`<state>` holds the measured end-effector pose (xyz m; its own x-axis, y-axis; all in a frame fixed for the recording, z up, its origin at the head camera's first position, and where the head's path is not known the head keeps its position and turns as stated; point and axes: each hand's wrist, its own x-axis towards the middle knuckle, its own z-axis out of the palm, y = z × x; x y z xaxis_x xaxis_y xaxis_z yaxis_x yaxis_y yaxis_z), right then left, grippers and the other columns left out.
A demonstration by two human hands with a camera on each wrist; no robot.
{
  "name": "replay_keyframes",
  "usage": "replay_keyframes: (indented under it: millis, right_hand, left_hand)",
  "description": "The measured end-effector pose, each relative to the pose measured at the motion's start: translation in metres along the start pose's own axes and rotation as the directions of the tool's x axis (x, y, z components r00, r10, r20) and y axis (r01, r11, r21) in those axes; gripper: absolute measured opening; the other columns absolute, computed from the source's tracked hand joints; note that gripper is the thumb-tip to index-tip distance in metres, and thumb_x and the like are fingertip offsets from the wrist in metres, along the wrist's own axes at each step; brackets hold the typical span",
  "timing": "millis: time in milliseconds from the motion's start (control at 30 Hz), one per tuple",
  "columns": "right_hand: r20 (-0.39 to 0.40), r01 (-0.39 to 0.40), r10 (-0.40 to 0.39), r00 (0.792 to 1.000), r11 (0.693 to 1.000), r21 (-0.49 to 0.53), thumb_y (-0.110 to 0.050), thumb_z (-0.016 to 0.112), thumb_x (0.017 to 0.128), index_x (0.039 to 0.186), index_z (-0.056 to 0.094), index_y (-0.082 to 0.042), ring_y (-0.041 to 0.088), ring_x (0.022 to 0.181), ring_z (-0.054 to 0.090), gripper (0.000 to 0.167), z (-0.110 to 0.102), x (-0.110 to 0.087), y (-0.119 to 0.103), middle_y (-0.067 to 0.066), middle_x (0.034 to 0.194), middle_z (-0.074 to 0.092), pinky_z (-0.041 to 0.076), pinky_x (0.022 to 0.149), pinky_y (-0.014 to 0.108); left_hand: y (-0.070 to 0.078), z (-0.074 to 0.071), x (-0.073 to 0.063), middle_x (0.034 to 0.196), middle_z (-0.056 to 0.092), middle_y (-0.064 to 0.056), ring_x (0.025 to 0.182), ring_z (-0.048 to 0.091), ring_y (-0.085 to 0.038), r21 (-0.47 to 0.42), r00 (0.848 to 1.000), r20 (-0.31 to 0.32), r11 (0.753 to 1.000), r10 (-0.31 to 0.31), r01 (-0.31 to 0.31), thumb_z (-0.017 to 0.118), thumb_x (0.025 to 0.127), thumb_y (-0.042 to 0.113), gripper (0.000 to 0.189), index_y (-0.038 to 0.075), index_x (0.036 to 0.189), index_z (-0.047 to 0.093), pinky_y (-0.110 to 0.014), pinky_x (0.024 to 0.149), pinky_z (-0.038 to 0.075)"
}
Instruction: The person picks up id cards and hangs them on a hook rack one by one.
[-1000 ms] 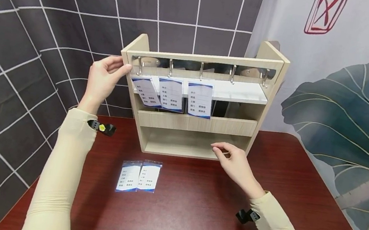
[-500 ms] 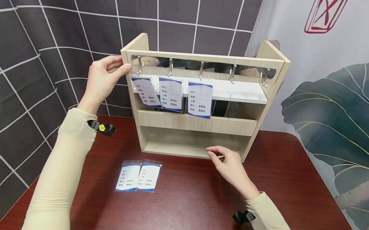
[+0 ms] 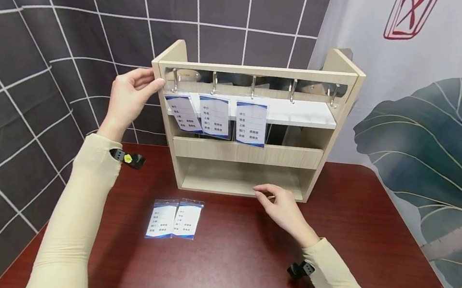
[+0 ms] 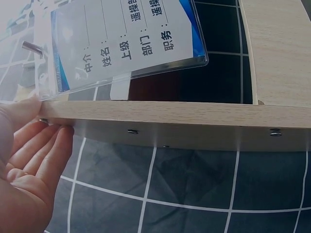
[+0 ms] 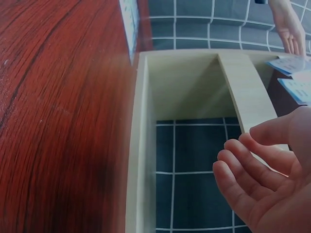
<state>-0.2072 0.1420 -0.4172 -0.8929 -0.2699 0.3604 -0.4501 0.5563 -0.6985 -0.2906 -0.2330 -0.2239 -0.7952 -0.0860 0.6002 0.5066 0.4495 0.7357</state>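
My left hand [image 3: 129, 96] holds the upper left side of a light wooden shelf rack [image 3: 247, 152], thumb on the front edge and fingers along the outside. Three badges in clear plastic sleeves hang from the rack's left hooks: a tilted left badge [image 3: 183, 114], a middle badge [image 3: 215, 117] and a right badge [image 3: 251, 123]. The left wrist view has one hanging badge [image 4: 126, 39] close beside that hand. My right hand [image 3: 281, 209] hovers over the table in front of the rack's lower right opening, fingers loosely bent. In the right wrist view nothing lies between its fingers [image 5: 238, 187].
Two more badges lie side by side on the dark red table [image 3: 214, 268], a left one [image 3: 161, 221] and a right one [image 3: 187, 221]. Bare metal hooks [image 3: 293, 91] line the right part of the rack's rail. A dark gridded cloth [image 3: 93, 58] hangs behind.
My right hand has drifted left and slightly down in front of the rack. The left hand keeps its hold, and the badges stay where they were.
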Motion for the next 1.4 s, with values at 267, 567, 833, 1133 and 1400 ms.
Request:
replay_keyframes:
  millis: [267,567,833,1133,1400]
  right_hand:
    - [0.039,-0.007,0.007,0.999,1.000,0.007,-0.012,0.067,0.096,0.113,0.075,-0.006,0.019,0.087,0.072,0.019,0.010,0.007,-0.001,0.010,0.110,0.074,0.060,0.080,0.038]
    - [0.092,-0.031,0.027,0.995,0.999,0.040,-0.016,0.066,0.098,0.108,0.076,-0.007,0.021,0.091,0.072,0.017,0.025,0.013,-0.006,0.007,0.108,0.075,0.059,0.081,0.039]
    - [0.134,-0.055,0.050,0.990,0.998,0.034,-0.019,0.066,0.098,0.112,0.075,-0.006,0.019,0.097,0.070,0.021,0.035,0.019,-0.008,0.004,0.110,0.074,0.058,0.085,0.037]
    - [0.187,-0.049,0.044,0.981,0.999,0.021,-0.020,0.067,0.097,0.111,0.075,-0.008,0.010,0.084,0.063,0.020,0.045,0.023,-0.007,-0.002,0.104,0.074,0.054,0.081,0.033]
    - [0.201,-0.050,0.045,0.979,0.999,0.017,-0.016,0.065,0.098,0.110,0.075,-0.008,0.011,0.086,0.063,0.018,0.049,0.026,-0.008,-0.001,0.104,0.074,0.052,0.082,0.033]
  left_hand:
    - [0.001,-0.003,0.000,0.124,0.068,-0.020,0.113,0.068,-0.013,0.003,1.000,0.002,1.000,-0.008,0.008,0.077,0.092,0.022,0.042,-0.003,0.125,0.068,-0.026,0.098,0.053]
    - [0.000,-0.001,-0.001,0.123,0.068,-0.020,0.111,0.068,-0.012,-0.005,1.000,0.003,1.000,-0.011,0.011,0.077,0.092,0.021,0.041,-0.003,0.125,0.068,-0.026,0.097,0.053]
    - [0.001,-0.002,-0.001,0.123,0.068,-0.020,0.112,0.068,-0.013,-0.001,1.000,0.003,1.000,-0.002,0.002,0.076,0.092,0.020,0.041,-0.003,0.125,0.068,-0.026,0.097,0.053]
    - [0.003,-0.003,-0.002,0.123,0.068,-0.020,0.110,0.068,-0.011,-0.008,1.000,-0.002,1.000,-0.009,0.009,0.076,0.092,0.019,0.040,-0.003,0.124,0.069,-0.025,0.097,0.053]
    - [0.005,-0.002,-0.002,0.124,0.068,-0.021,0.112,0.068,-0.014,-0.009,1.000,0.006,1.000,-0.014,0.014,0.077,0.092,0.018,0.040,-0.002,0.125,0.068,-0.026,0.098,0.053]
